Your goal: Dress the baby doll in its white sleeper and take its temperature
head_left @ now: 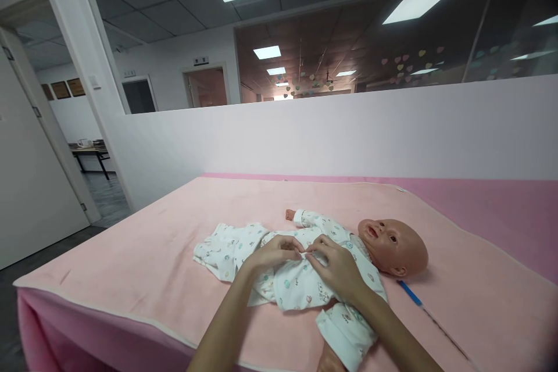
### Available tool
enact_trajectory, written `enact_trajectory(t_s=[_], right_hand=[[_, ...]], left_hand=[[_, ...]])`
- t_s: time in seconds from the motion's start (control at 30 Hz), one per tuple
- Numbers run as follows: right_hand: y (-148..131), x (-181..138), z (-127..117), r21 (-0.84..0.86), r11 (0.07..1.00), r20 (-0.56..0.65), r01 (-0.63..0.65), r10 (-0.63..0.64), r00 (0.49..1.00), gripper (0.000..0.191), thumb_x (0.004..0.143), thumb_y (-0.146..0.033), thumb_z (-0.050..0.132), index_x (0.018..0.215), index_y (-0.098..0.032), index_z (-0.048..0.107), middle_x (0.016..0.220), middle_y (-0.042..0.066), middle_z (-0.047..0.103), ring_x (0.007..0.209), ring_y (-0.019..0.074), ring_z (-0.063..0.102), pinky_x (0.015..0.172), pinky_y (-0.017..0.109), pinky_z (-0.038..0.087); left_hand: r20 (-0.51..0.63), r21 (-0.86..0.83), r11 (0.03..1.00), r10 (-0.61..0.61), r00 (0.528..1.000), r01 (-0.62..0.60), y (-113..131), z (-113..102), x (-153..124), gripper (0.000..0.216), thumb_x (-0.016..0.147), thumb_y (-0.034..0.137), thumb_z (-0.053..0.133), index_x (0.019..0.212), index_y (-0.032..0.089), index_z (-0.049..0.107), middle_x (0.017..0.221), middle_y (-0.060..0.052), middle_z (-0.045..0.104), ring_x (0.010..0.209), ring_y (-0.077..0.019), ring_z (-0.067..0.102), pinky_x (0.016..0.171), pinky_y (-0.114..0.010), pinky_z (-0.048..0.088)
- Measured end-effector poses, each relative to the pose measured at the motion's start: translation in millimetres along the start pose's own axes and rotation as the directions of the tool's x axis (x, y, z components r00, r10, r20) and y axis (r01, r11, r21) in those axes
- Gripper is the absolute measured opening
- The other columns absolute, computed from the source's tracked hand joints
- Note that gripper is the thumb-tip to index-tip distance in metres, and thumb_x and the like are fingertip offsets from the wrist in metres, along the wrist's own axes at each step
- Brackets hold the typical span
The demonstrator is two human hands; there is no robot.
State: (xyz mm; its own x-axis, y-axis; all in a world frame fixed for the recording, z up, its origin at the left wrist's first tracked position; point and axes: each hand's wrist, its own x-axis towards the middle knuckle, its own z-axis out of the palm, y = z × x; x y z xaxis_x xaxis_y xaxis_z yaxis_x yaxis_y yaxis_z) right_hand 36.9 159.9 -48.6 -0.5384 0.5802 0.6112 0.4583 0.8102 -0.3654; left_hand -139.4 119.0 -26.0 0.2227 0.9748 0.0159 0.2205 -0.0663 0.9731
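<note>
A baby doll [394, 247] lies on its back with its head to the right. It wears a white printed baby top [300, 290] and matching baby pants [229, 250]. Over the doll's belly, my left hand [276, 251] pinches the front of the top between thumb and fingers. Facing it almost fingertip to fingertip, my right hand [333, 264] pinches the same cloth. A small raised fold of the top shows between the two hands. Whatever fastening lies under the fingertips is too small to make out.
A pale pink blanket [143, 256] covers the table over a darker pink cloth [501, 209]. Near the doll's head lies a thin stick with a blue handle [410, 292]. A low white wall [349, 133] stands behind the table, and a door [35, 157] is at left.
</note>
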Motion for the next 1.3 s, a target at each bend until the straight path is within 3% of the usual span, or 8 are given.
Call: enact_trajectory(t_s=[0.1, 0.3, 0.53, 0.73, 0.9, 1.3], right_hand=[[2.4, -0.3, 4.1, -0.023, 1.0, -0.039, -0.016, 0.016, 0.999, 0.019, 0.083, -0.03, 0.045, 0.075, -0.023, 0.06, 0.078, -0.001, 0.059, 0.056, 0.0095, 0.053, 0.053, 0.023, 0.039], [4.7, -1.0, 8.5, -0.048, 0.999, -0.059, -0.024, 0.021, 0.998, 0.017, 0.084, -0.03, 0.045, 0.077, -0.023, 0.058, 0.079, -0.001, 0.059, 0.056, 0.0094, 0.053, 0.052, 0.023, 0.038], [5.9, -0.9, 9.0, -0.05, 0.998, -0.106, -0.033, 0.027, 0.994, 0.017, 0.083, -0.03, 0.045, 0.076, -0.023, 0.059, 0.078, -0.001, 0.06, 0.061, 0.0111, 0.056, 0.053, 0.023, 0.039], [5.2, -0.8, 7.4, 0.016, 0.998, -0.085, -0.066, 0.067, 0.994, 0.017, 0.083, -0.031, 0.045, 0.076, -0.024, 0.059, 0.079, 0.0, 0.06, 0.064, 0.013, 0.057, 0.056, 0.025, 0.04], [5.8, -0.5, 7.4, 0.046, 0.997, -0.075, -0.068, 0.071, 0.995, 0.017, 0.083, -0.032, 0.046, 0.077, -0.024, 0.059, 0.079, 0.0, 0.06, 0.065, 0.0142, 0.057, 0.058, 0.026, 0.041], [2.8, -3.0, 7.1, -0.01, 0.996, -0.092, -0.091, 0.089, 0.992, 0.02, 0.086, -0.034, 0.041, 0.082, -0.024, 0.057, 0.08, -0.001, 0.062, 0.063, 0.0127, 0.057, 0.058, 0.024, 0.04]], left_hand=[[-0.01, 0.096, 0.995, 0.043, 0.999, -0.042, -2.8, -1.0, 0.0, 0.023, 0.06, 0.024, 0.064, 0.081, 0.015, 0.063, 0.056, 0.006, 0.042, 0.051, -0.0046, 0.031, 0.048, -0.019, 0.023], [-0.17, 0.337, 0.94, 0.112, 0.979, -0.049, -4.6, 4.5, -1.8, 0.021, 0.062, 0.027, 0.062, 0.078, 0.015, 0.067, 0.065, 0.002, 0.053, 0.054, -0.0057, 0.036, 0.05, -0.02, 0.028], [-0.199, 0.631, 0.761, 0.342, 0.918, -0.146, -2.7, 13.2, -2.3, 0.014, 0.064, 0.021, 0.052, 0.063, 0.015, 0.065, 0.056, 0.002, 0.047, 0.053, -0.0069, 0.036, 0.051, -0.021, 0.028], [-0.212, 0.493, 0.858, 0.279, 0.937, -0.144, -7.3, 10.8, -0.7, 0.017, 0.063, 0.017, 0.05, 0.072, 0.017, 0.064, 0.065, 0.002, 0.052, 0.056, -0.0068, 0.037, 0.052, -0.02, 0.029], [-0.196, 0.347, 0.934, 0.166, 0.966, -0.09, -9.4, 7.4, -0.8, 0.018, 0.065, 0.019, 0.05, 0.077, 0.016, 0.063, 0.057, 0.004, 0.041, 0.054, -0.0065, 0.032, 0.05, -0.02, 0.026], [-0.189, 0.289, 0.956, 0.097, 0.977, -0.039, 2.5, 9.2, -5.4, 0.022, 0.065, 0.018, 0.049, 0.082, 0.014, 0.063, 0.057, 0.005, 0.04, 0.055, -0.0065, 0.035, 0.05, -0.021, 0.025]])
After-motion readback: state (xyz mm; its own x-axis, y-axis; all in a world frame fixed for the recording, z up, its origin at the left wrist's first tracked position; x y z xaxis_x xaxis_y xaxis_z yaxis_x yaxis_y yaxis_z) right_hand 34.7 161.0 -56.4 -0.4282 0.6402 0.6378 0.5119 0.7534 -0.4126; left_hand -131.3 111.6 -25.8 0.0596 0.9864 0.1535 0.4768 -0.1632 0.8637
